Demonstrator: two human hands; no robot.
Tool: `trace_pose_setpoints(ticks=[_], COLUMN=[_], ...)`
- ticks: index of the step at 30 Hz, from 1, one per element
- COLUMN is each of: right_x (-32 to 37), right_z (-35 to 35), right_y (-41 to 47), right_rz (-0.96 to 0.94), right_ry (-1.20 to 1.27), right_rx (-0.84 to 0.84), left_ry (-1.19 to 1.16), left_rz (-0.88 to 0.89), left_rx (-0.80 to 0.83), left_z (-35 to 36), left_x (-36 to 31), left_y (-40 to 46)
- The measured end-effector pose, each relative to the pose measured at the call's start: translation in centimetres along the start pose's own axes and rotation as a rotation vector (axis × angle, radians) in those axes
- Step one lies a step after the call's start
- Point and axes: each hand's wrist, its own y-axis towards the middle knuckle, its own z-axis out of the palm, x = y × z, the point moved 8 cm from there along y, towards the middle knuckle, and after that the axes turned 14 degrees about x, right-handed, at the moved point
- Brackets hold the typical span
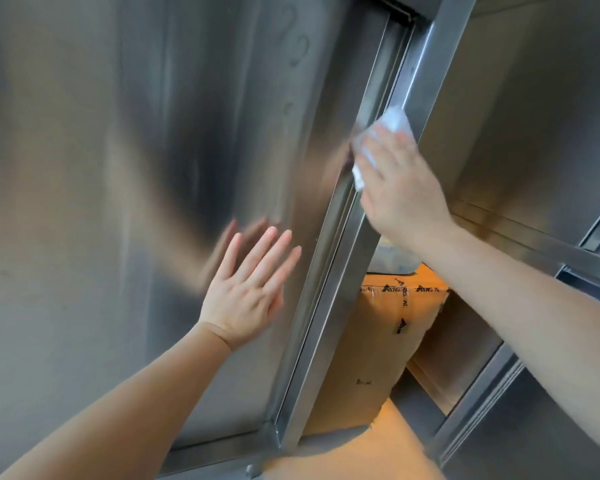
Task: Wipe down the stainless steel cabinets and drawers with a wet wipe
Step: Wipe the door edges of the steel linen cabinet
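- right hand (400, 188) presses white wipe (392, 128) under straight fingers, against cabinet door (118, 168) edge
- left hand (248, 289) flat, fingers straight, fingertips on door
- cardboard box (374, 341) inside, below right fingers

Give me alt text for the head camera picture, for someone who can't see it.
A person's right hand presses a crumpled white wet wipe against the vertical edge of a brushed stainless steel cabinet door, while the left hand rests flat on the door. A taped brown cardboard box sits inside the open cabinet.
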Motion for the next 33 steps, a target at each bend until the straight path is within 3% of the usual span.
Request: trace_pose_setpoints(ticks=[4,6,9,11,17,22,25,30,33], right_x=[3.4,2.1,-2.6,-3.0,2.6,-3.5,-4.1,4.5,4.0], right_z=[4.5,3.0,-1.0,-1.6,3.1,-2.2,-2.7,3.9,3.7], right_y=[-3.2,-1.5,3.2,4.0,-1.0,5.3,5.9,-2.1,-2.1], right_rz=[-0.153,-0.093,0.139,0.199,0.014,0.231,0.264,0.062,0.046], right_ry=[-0.314,-0.36,-0.333,-0.332,-0.299,-0.297,-0.258,-0.25,-0.245], right_rx=[0.232,0.182,0.065,0.047,0.189,0.017,0.02,0.142,0.154], left_ry=[0.056,0.067,0.088,0.114,0.131,0.144,0.148,0.145,0.156], left_rz=[-0.017,-0.023,-0.008,0.005,0.017,0.021,0.019,0.017,0.021], left_rx=[0.018,0.019,0.006,-0.007,-0.054,-0.07,-0.08,-0.08,-0.077], left_z=[-0.9,-0.6,0.1,0.3,0.7,1.0,1.0,1.0,1.0], left_x=[1.2,1.7,2.1,2.2,2.4,2.2,2.2,2.4,2.2], left_y=[2.7,3.3,3.1,2.9,3.0,2.7,2.8,2.8,2.7])
